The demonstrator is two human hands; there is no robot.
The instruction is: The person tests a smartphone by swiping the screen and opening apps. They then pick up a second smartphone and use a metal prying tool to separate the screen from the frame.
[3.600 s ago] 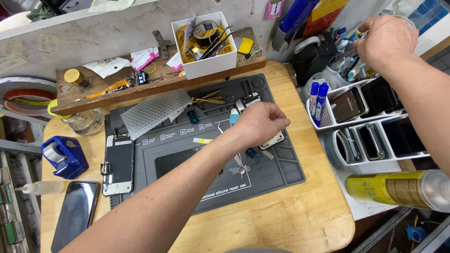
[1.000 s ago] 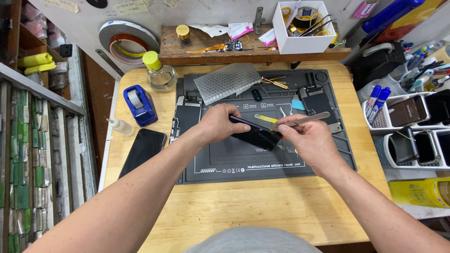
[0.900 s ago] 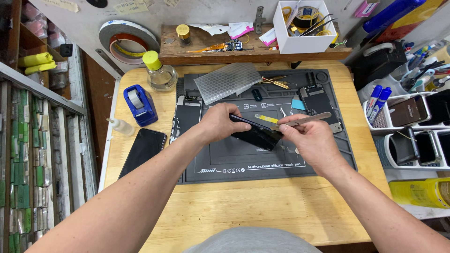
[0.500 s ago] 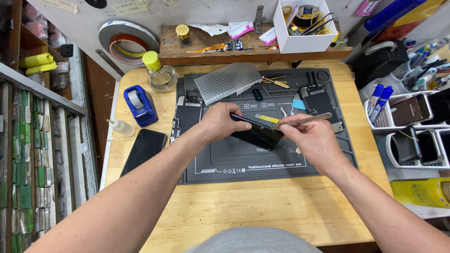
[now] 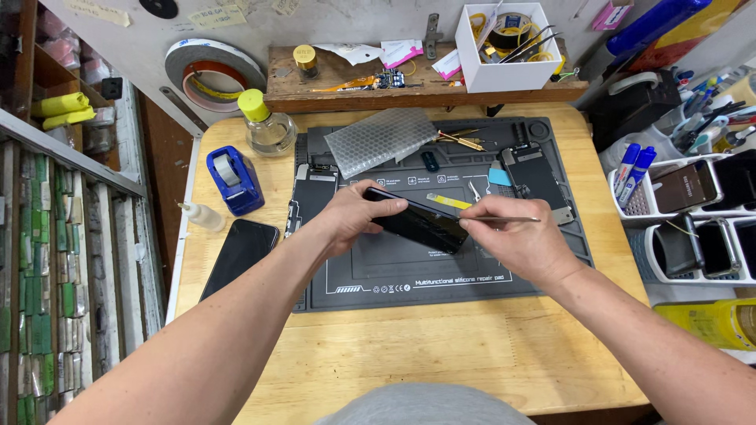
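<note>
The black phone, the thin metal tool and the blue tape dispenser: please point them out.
black phone (image 5: 413, 223), head view, on its dark back face.
thin metal tool (image 5: 512, 219), head view, on the bare shaft.
blue tape dispenser (image 5: 236, 182), head view, on its blue body.

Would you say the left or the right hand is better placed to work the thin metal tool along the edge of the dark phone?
The right hand, most likely: it already pinches the thin metal tool at the end of the dark phone, while the left hand grips the phone tilted above the grey mat.

Tool tip (image 5: 465, 221) at phone (image 5: 416, 223) edge, perhaps hidden by right hand (image 5: 516, 244).
</note>
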